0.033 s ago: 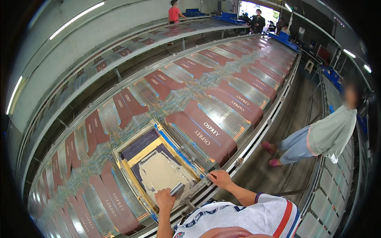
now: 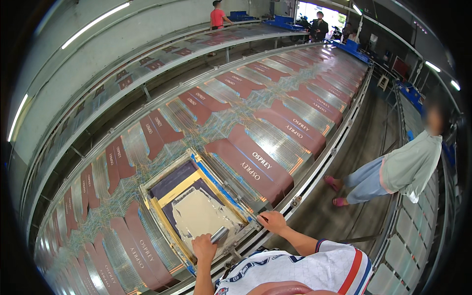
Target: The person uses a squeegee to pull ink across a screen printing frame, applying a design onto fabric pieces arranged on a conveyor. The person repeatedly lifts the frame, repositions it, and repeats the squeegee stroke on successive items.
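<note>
A screen printing frame with yellow and blue tape lies on the long printing table in front of me. Cream-coloured ink covers much of its mesh, with a dark purple area at the far side. My left hand is closed around a squeegee with a metallic grip, over the frame's near part. At the frame's right corner, my right hand has its fingers curled on a small dark piece, too hidden to name.
Maroon printed fabric pieces lie in rows along the table. A metal rail runs down its right edge. In the right aisle stands a person in a pale green top. Others stand at the far end, and a second table runs along the left.
The person in red far off has shifted slightly to the right. My two hands and the frame show no visible movement.
</note>
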